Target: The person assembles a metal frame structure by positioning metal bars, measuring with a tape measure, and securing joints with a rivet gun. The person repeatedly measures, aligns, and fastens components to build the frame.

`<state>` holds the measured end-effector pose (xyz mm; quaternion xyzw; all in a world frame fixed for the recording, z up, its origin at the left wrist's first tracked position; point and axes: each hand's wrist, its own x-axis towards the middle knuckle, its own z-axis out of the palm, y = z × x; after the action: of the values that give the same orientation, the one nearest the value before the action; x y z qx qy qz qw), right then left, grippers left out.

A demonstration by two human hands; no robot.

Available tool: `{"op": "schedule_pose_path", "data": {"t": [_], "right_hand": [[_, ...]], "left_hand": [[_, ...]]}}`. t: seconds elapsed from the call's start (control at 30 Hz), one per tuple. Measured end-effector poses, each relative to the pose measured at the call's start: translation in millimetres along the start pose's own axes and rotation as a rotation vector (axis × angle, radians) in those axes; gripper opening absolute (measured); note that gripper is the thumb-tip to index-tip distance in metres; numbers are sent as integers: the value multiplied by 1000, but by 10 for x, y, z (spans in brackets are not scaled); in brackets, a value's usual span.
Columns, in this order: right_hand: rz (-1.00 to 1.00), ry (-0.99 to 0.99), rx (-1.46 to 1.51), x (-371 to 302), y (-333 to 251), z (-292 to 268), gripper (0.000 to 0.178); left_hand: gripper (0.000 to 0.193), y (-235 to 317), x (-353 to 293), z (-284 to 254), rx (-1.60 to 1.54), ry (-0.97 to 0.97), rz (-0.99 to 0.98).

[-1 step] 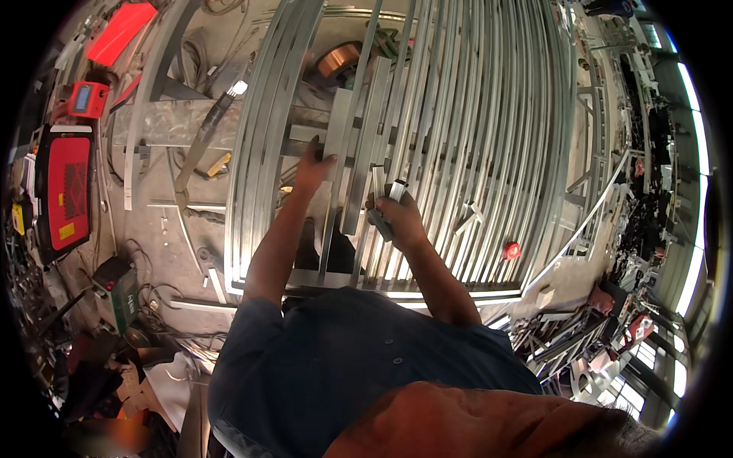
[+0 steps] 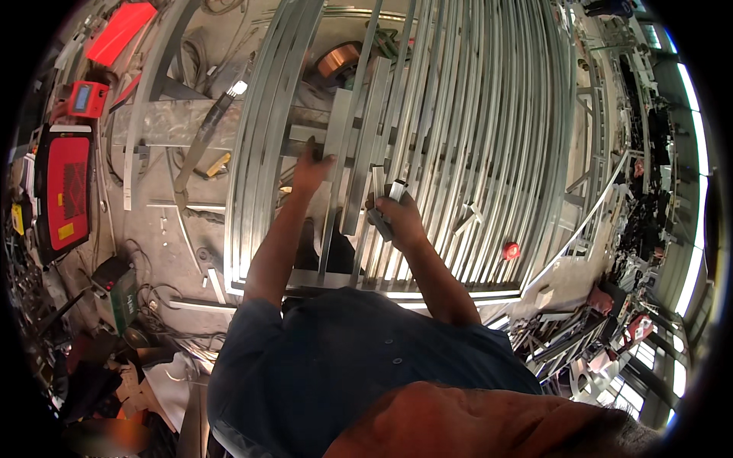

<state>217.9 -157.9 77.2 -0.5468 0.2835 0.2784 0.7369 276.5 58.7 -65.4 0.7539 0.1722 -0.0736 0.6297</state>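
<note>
My left hand (image 2: 310, 171) reaches over a gap in a rack of long metal bars. Its thumb and a finger stand apart, and the thumb is at the edge of a wide flat metal bar (image 2: 339, 126). A short grey metal piece (image 2: 309, 133) lies just beyond the fingertips. To the right, my right hand (image 2: 405, 220) is closed round short metal tube pieces (image 2: 398, 189), with one pale end sticking up past the thumb. Another long loose bar (image 2: 372, 130) lies between the two hands. My right fingers are partly hidden by the pieces.
Parallel metal bars (image 2: 489, 114) fill the frame's right side, with a red tape measure (image 2: 511, 249) on them. A copper-coloured wire spool (image 2: 338, 61) sits below the bars. A red-faced machine (image 2: 69, 187) and a welding torch (image 2: 210, 126) are at left. Cables lie on the floor.
</note>
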Motion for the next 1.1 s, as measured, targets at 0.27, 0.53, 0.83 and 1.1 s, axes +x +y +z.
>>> {"op": "schedule_pose_path", "data": {"t": [0.27,0.53,0.83,1.1], "right_hand": [[-36,-94,-38,106,128,212,35],[-16,-125,-75,128,266,261,29],[117,-69,-129,20,574,-64,32],[138,-6,-87,-92,547,-109,34]], "left_hand": [[29,676,-976,10,-427,-217,-157],[26,557,-339,-281,25,171,34],[29,3,562,-113,667,156,88],[26,63,546,-31,598,158,108]]}}
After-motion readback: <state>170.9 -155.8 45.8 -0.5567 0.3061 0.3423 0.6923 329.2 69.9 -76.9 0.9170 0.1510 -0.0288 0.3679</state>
